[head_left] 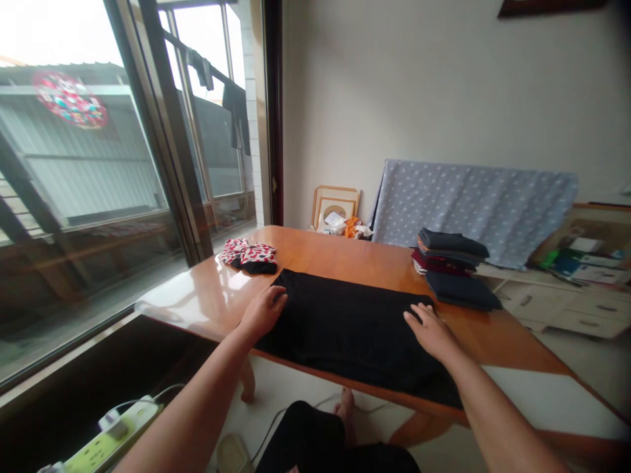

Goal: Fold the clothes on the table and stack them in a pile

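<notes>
both hands [265, 309] half-spread on opposite ends of black cloth [345, 328]

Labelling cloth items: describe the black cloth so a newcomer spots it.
Find the wooden table. Along its near edge, the black cloth lies spread between the left hand and right hand. It's plain and laid flat, unlike the red-and-white patterned bundle and the folded stack.

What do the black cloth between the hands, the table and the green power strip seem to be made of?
The black cloth: soft textile, dull finish, judging by faint wrinkles; the fibre is unclear.
The table: probably wood, with glossy varnish or clear cover, from its orange-brown colour and window reflections.
The power strip: likely hard plastic, fairly smooth, from its even colour and moulded-looking body.
</notes>
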Action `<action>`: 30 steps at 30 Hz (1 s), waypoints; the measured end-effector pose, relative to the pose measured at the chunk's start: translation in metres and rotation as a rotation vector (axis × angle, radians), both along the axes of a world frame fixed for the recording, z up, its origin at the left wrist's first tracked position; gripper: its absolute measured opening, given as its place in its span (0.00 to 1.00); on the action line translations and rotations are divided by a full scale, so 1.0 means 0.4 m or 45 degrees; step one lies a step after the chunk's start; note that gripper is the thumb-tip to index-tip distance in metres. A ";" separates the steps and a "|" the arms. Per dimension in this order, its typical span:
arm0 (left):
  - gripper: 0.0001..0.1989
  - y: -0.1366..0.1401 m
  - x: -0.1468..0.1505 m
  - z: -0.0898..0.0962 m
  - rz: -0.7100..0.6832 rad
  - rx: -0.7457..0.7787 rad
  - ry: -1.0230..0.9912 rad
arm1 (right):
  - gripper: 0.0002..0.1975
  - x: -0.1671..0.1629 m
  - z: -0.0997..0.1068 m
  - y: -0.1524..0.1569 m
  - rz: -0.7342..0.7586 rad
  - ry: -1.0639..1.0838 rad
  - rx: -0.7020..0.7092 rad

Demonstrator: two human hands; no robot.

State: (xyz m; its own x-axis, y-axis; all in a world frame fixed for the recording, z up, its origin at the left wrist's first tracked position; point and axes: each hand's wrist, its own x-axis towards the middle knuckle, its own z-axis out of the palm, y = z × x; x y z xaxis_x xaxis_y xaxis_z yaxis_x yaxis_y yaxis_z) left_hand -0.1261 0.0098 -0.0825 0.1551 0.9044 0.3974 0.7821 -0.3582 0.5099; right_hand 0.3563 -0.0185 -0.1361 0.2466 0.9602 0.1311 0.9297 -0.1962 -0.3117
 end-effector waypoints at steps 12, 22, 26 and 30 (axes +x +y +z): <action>0.18 -0.149 -0.030 -0.029 -0.222 -0.047 0.126 | 0.30 -0.077 0.039 -0.182 0.095 -0.100 -0.007; 0.16 -0.148 -0.071 -0.041 -0.274 -0.358 -0.226 | 0.14 -0.475 0.148 -0.265 0.811 0.369 0.292; 0.16 -0.152 -0.086 -0.029 -0.417 -0.382 -0.219 | 0.13 -0.595 0.142 -0.262 0.925 0.331 0.295; 0.09 -0.146 -0.078 -0.028 -0.459 -0.268 -0.093 | 0.15 -0.648 0.128 -0.226 0.910 0.270 0.267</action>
